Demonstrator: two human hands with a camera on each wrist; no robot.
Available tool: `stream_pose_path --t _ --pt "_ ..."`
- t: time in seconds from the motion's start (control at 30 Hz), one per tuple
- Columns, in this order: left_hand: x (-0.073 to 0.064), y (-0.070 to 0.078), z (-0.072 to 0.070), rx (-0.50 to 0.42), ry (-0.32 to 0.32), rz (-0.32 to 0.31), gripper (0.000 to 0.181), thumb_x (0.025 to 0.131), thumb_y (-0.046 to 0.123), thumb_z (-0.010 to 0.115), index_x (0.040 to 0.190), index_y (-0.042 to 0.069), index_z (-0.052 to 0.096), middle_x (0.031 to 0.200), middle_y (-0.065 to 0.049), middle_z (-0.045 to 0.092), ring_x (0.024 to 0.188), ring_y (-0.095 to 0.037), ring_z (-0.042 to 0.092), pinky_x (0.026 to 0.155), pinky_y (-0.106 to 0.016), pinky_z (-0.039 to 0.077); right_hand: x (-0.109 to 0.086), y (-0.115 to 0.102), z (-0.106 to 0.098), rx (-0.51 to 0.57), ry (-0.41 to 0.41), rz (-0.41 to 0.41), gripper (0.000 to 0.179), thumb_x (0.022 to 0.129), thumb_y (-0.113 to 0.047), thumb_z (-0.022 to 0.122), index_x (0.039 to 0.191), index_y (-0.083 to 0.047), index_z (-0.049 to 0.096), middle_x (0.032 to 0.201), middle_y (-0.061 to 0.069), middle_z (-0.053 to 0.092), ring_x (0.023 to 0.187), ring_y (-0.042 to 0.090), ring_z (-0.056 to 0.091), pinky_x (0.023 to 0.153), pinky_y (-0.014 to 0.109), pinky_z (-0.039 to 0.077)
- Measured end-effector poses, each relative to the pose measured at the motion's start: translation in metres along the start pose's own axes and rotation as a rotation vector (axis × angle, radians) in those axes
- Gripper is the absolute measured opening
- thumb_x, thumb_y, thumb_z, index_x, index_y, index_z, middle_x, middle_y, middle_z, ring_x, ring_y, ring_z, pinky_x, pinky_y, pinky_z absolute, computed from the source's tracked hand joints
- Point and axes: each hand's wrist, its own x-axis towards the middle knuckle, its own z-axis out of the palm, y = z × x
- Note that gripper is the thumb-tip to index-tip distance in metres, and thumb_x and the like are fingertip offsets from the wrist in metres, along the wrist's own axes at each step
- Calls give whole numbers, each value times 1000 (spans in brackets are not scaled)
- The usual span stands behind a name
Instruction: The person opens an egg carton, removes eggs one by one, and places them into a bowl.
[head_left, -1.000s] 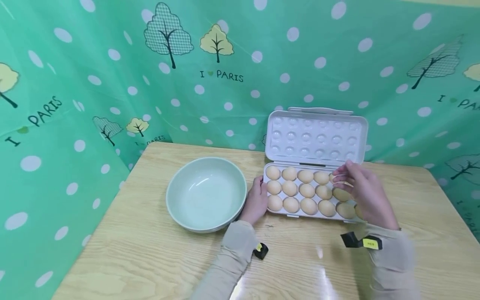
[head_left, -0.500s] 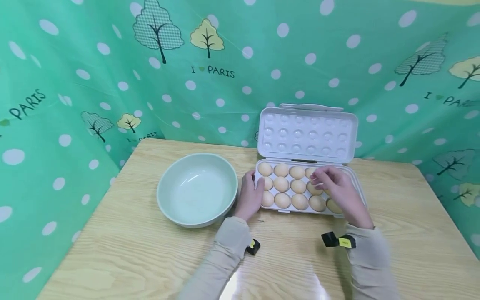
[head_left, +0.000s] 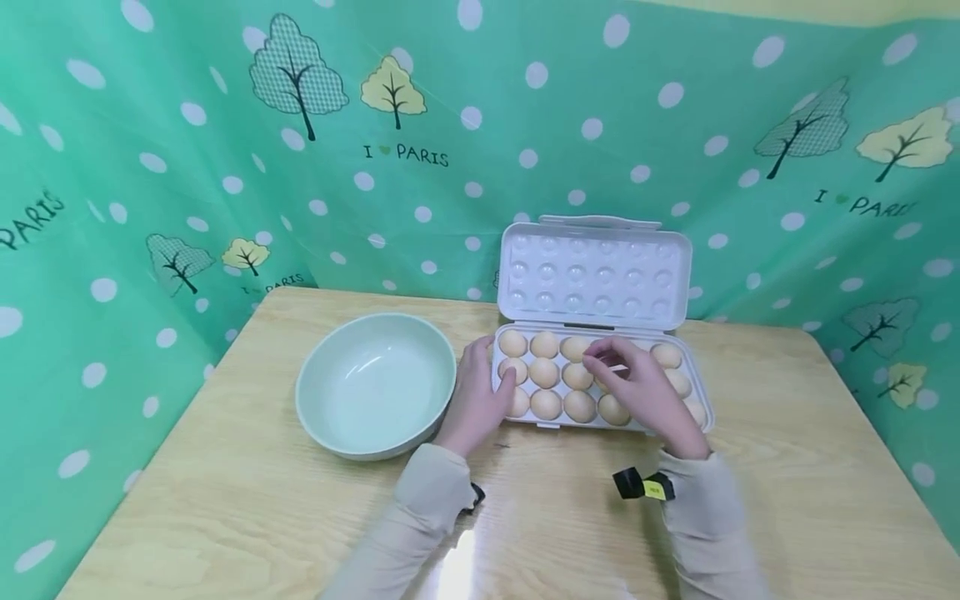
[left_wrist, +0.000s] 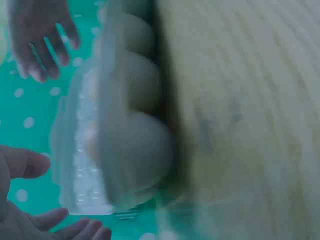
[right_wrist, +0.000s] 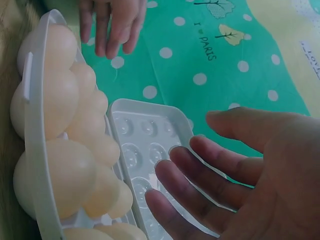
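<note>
A white egg box (head_left: 596, 287) stands with its hinged lid raised at the back. Rows of light brown eggs (head_left: 543, 372) fill its tray. At the tray's left end is my left hand (head_left: 476, 396), thumb apart from the fingers. The left wrist view shows that hand's fingers (left_wrist: 80, 231) loose, with nothing between them and the thumb. My right hand (head_left: 645, 392) hovers above the right half of the eggs and hides some of them. Its fingers (right_wrist: 197, 187) are spread and slightly bent in the right wrist view, holding nothing.
A large pale green bowl (head_left: 375, 383) stands left of the egg box, close to my left hand. Both rest on a light wooden table (head_left: 247, 500). A green dotted curtain (head_left: 427, 217) hangs right behind the table's back edge.
My right hand has moved left over the eggs, uncovering the rightmost column. My left hand has shifted so its thumb reaches over the leftmost eggs. The head view has turned slightly right.
</note>
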Motion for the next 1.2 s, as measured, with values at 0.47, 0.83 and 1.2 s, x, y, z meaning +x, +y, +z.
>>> stream_pose_path --t 0.47,0.83,1.2 --pt "-24 5 -48 186 49 249 34 99 17 59 131 7 54 135 -6 54 129 -24 52 111 -41 43 14 -28 25 10 -30 -84 17 98 -22 64 106 -7 65 102 6 68 96 20 65 89 43 56" --pt "-8 -8 -62 262 52 227 25 97 18 62 121 10 60 129 -4 56 126 -23 52 109 -41 44 12 -20 44 -22 -159 -122 22 92 -16 72 107 -1 66 102 9 67 93 20 64 83 40 57" --pt "-4 -13 -54 286 31 286 24 95 14 64 117 7 64 129 -8 57 125 -27 53 112 -42 41 10 -16 46 -254 -277 -232 29 79 -7 81 107 -5 73 95 1 71 85 15 60 78 34 56"
